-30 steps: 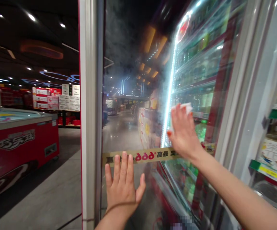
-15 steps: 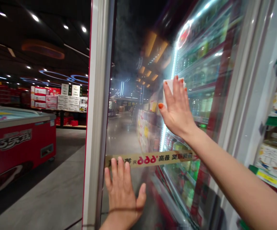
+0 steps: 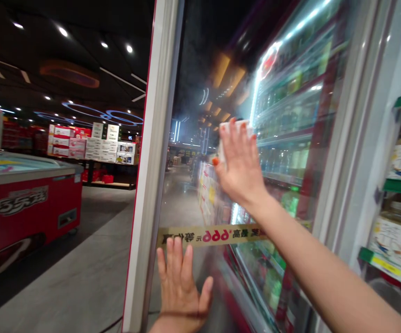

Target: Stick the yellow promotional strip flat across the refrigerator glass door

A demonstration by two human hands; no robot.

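My right hand (image 3: 242,171) lies flat on the glass door (image 3: 190,106), its fingers stretched upward and pressing a white cloth (image 3: 221,151) against the pane. Most of the cloth is hidden under the palm and fingers. Lower and to the left, my left hand (image 3: 183,286) rests on the same pane with fingers and thumb spread and nothing in it. Its fingertips overlap a yellowish printed strip (image 3: 217,236) that runs across the glass with mirrored lettering. Haze clouds the pane above my right hand.
The door's pale upright frame (image 3: 152,185) stands left of my hands. Beyond it are a red chest freezer (image 3: 37,203) and stacked boxes (image 3: 99,148). Shelves of jars (image 3: 397,226) stand on the right. Lit drink shelves (image 3: 291,111) show in the glass.
My right hand has slid left and slightly down across the glass with the cloth under it. My left hand stays on the pane. The view has shifted slightly.
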